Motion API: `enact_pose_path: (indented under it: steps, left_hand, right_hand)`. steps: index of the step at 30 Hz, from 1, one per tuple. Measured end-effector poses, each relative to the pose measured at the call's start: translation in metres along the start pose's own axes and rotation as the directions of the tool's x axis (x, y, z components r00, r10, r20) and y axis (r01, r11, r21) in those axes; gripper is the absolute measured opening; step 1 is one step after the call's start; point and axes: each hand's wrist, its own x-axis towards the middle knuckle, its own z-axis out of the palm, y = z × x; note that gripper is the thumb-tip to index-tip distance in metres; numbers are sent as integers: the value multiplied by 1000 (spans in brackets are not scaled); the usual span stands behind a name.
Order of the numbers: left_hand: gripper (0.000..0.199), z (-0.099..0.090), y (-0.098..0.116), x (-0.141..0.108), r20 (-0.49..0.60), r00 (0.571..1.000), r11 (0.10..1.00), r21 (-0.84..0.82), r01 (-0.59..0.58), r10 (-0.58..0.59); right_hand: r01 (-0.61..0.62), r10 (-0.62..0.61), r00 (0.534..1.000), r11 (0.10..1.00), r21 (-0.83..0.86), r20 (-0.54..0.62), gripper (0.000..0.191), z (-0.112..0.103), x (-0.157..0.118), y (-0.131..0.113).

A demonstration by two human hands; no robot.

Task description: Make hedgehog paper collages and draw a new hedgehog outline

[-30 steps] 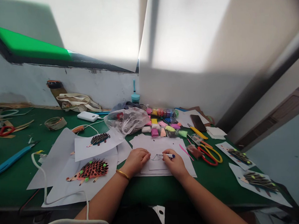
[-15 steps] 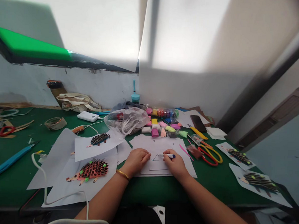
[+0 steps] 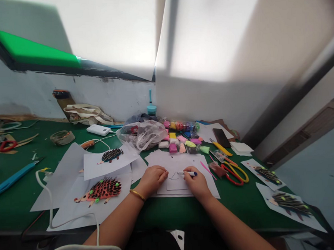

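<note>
Both forearms are angled inward from the lower corners, the wrists held low and apart; the left hand is laid palm down, its fingers loosely bent and pointed inward, a gold bracelet being worn at that wrist, while the right hand is turned inward, its thumb and fingers curled together in a pinched writing grip

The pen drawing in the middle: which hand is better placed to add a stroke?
Probably the right hand: it holds the pen, whose tip is by the drawing. The left hand rests on the paper with no pen visible.
</note>
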Motion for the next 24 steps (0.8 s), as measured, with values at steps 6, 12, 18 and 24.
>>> enact_pose_path:
  steps: [6,12,18,24]
  left_hand:
    - [39,-1,1,0,9,1000,1000,6,3,-3]
    - [40,-1,1,0,2,1000,1000,-2,9,-9]
    - [40,-1,1,0,8,1000,1000,6,8,-8]
    - [41,-2,2,0,17,1000,1000,13,4,-4]
  right_hand:
    - [8,-8,1000,1000,3,1,23,-1,-1,-1]
    - [21,-21,1000,1000,-13,-9,21,-1,0,-2]
    - [36,-36,999,999,-16,-13,20,-1,0,-1]
    - [23,-23,1000,999,-25,5,17,-3,0,-2]
